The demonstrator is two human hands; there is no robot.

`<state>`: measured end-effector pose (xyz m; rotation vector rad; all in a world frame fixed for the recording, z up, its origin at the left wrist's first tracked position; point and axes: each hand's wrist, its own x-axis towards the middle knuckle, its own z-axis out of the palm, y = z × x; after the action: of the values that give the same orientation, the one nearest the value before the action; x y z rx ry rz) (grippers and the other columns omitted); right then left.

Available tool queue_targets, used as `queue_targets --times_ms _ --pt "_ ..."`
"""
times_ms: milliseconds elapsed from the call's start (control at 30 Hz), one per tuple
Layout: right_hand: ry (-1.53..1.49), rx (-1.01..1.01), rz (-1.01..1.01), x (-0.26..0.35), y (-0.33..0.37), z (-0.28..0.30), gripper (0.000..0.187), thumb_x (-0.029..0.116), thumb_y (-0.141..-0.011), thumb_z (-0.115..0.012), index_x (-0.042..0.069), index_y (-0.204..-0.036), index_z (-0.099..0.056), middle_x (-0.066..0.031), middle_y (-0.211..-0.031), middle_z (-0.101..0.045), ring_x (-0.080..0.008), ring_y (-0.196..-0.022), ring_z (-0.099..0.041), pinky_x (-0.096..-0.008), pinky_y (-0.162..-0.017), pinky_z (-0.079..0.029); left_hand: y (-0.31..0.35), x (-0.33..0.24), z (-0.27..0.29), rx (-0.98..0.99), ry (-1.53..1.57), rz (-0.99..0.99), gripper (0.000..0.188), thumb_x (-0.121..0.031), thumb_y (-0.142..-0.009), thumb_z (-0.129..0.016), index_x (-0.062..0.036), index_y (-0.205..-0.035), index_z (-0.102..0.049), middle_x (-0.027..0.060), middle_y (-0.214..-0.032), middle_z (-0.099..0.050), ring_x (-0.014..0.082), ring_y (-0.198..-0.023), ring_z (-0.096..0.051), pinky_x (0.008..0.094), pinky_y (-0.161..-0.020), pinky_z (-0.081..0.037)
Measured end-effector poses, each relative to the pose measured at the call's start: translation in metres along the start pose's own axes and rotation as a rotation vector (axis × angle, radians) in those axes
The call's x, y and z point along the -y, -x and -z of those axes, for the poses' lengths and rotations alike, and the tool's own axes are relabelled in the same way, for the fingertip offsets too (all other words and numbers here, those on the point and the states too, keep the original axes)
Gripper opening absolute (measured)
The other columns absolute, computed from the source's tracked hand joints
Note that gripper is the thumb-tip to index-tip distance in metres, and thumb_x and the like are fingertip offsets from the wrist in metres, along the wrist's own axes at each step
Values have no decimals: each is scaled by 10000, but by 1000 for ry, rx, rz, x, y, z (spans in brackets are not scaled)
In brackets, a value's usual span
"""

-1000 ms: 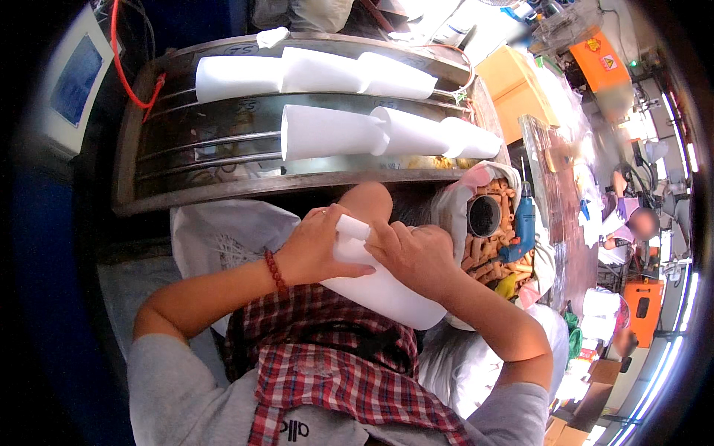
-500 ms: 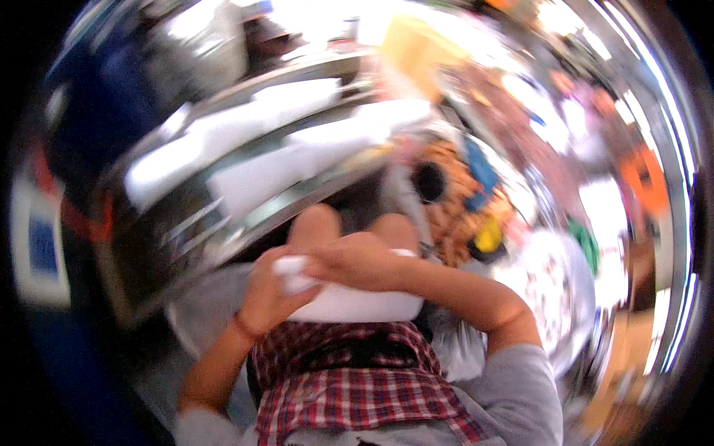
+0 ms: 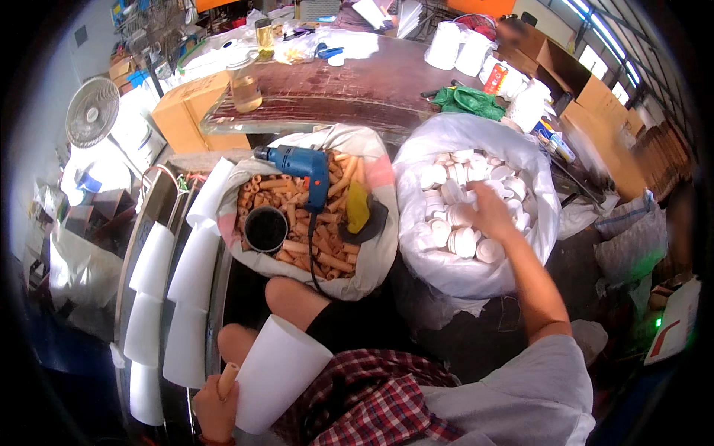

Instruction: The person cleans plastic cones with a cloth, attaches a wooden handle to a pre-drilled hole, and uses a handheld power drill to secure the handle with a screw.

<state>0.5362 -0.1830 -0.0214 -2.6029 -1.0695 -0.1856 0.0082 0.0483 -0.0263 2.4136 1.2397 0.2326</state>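
Note:
My left hand point(image 3: 214, 409) is closed on a short tan tube point(image 3: 228, 379), which sticks up out of the fingers. Against that hand, over my lap, lies a large white tapered cylinder point(image 3: 284, 372); whether the hand also grips its edge is hidden. At the right, my right hand point(image 3: 492, 213) reaches into a clear plastic bag point(image 3: 424, 141) full of small white round caps point(image 3: 462, 241). Its thumb and fingers are apart among the caps, and the fingertips are partly hidden.
Left of the caps, a cloth sack point(image 3: 375, 260) holds many tan tubes, a blue corded drill point(image 3: 305, 167), a dark round cup point(image 3: 265, 228) and a yellow-grey cloth point(image 3: 359, 215). White tapered cylinders point(image 3: 187, 279) line a trough at the left. Beyond stands a brown table point(image 3: 342, 82).
Both hands were together at a white piece over my lap. My right hand has moved away to the bag of caps, and my left now shows a tan tube. The view has turned rightward.

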Motion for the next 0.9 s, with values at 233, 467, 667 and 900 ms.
queue_targets --times_ms 233,467,667,900 --pt "695 366 -183 -132 -80 -33 574 385 -661 -748 62 -1099 -568 -151 -1119 -593 -302 -1062 -564 -431 -872 -460 -32 34 8 -123 195 226 239 -195 -802 -649 13 -785 -531 146 -624 -585 297 -582 -596 381 -549 -464" --pt "601 422 -42 -163 -105 -23 577 478 -581 -767 16 -905 -646 -203 -921 -647 -364 -886 -620 -434 -797 -492 -31 60 -16 -491 1334 367 452 -233 -966 -434 -30 -1366 -374 109 -1161 -575 208 -985 -590 324 -808 -496" --pt "-153 -2 325 68 -86 25 612 200 -665 -758 23 -1184 -487 -169 -1045 -615 -324 -922 -604 -392 -781 -487 -52 86 -62 -527 1786 345 371 -261 -910 -554 2 -1168 -517 90 -1050 -616 183 -886 -620 291 -665 -517" --pt "-703 23 1241 356 13 -44 778 135 -636 -820 45 -1295 -417 -167 -1281 -482 -301 -1106 -530 -350 -860 -482 -77 36 -60 -701 2223 456 251 -230 -921 -539 -30 -1071 -513 97 -953 -614 211 -768 -620 290 -569 -502"
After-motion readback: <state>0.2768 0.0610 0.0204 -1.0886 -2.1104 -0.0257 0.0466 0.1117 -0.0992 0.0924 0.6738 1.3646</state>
